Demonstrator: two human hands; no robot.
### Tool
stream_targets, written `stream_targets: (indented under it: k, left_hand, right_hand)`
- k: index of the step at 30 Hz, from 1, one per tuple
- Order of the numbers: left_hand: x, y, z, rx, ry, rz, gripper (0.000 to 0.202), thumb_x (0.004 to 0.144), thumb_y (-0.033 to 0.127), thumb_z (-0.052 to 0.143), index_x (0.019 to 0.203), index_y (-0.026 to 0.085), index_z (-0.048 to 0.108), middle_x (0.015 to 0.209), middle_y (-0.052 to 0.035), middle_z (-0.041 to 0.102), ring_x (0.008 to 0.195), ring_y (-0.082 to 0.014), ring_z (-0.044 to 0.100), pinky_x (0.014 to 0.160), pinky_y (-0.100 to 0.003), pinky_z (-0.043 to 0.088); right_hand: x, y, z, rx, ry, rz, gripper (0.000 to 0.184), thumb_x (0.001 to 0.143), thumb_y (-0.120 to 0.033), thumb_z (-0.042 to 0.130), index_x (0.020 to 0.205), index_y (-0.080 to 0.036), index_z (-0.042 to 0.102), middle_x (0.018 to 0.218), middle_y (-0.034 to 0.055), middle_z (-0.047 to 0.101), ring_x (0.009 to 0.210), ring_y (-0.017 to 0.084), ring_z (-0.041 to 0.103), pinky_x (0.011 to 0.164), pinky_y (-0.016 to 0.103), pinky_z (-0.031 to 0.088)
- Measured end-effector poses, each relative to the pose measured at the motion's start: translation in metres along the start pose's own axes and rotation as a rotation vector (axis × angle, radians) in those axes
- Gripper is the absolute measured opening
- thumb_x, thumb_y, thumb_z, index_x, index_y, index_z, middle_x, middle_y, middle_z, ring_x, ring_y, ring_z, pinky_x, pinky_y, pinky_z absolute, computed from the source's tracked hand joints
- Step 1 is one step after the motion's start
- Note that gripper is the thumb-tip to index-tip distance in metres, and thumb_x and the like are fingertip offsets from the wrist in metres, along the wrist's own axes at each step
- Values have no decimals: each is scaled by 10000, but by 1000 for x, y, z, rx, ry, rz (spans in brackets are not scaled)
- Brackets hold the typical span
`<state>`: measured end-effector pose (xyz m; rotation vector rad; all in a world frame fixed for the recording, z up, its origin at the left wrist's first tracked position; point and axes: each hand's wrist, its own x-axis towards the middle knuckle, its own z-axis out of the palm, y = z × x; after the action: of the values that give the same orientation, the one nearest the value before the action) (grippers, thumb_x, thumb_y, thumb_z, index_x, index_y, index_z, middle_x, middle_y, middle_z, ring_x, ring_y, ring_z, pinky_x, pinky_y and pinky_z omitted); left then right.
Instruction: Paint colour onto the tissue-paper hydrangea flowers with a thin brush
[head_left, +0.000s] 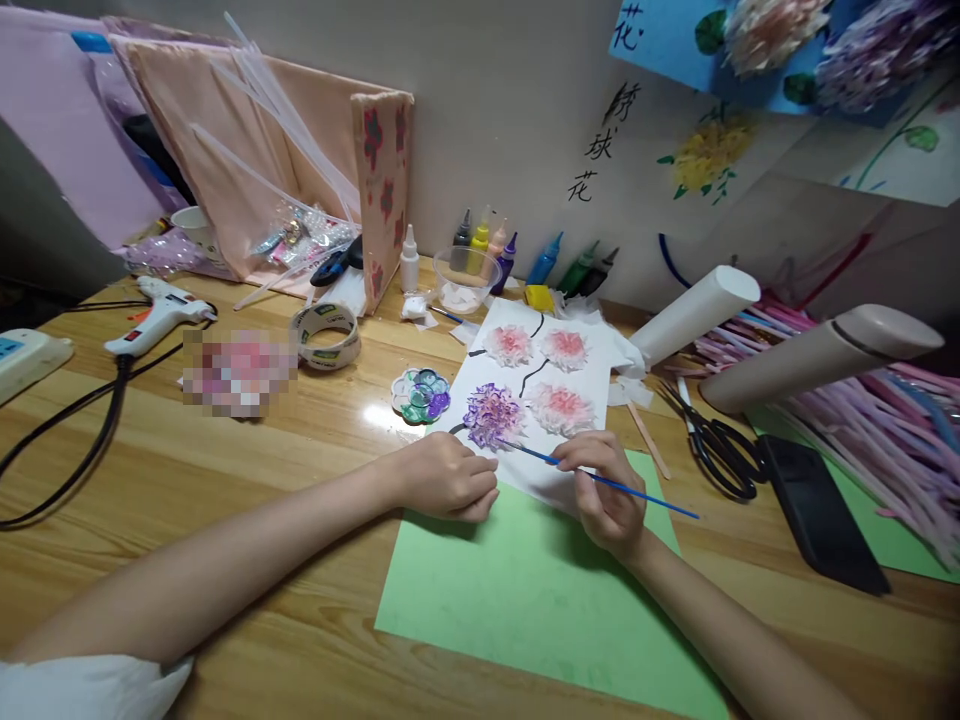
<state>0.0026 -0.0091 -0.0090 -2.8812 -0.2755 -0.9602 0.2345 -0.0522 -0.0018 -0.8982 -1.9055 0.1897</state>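
Note:
My right hand [611, 492] pinches a slim blue paintbrush [622, 485]. The brush tip touches the lower edge of a purple ruffled flower [493, 415] on a white sheet [547, 480]. Three pink-and-white flowers, one of them the nearby pink flower [562, 408], share that sheet with black painted stems. Loosely curled into a fist, my left hand [450, 478] rests at the sheet's lower left edge, with nothing visible in it. A green sheet [525, 610] lies beneath. Left of the flowers sits a flower-shaped palette [411, 414] with purple and green paint.
A tape roll [327, 345] and a glue gun [161, 315] lie left. Behind the sheet stand a clear bowl [466, 280] and several paint bottles, including a blue bottle [545, 258]. Scissors [720, 450], a phone [821, 510] and a grey bottle [817, 355] are at right.

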Motion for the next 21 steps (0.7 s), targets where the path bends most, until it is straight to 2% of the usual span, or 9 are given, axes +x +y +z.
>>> stream_targets:
  k: [7, 21]
  left_hand:
    - [2, -1, -1, -28, 18, -25, 205, 853, 162, 438, 723, 154, 597, 727, -15, 726, 458, -116, 608, 386, -235, 418]
    - [3, -2, -2, -39, 13, -13, 203, 846, 156, 444, 749, 143, 621, 754, -31, 744, 475, -115, 621, 397, -215, 449]
  right_hand:
    - [7, -3, 3, 24, -63, -11, 209, 829, -100, 459, 895, -248, 589, 776, 32, 677, 765, 216, 596, 679, 367, 480]
    - [5, -4, 2, 34, -44, -2, 205, 832, -108, 452, 884, -256, 584, 753, 27, 672, 757, 219, 590, 675, 369, 470]
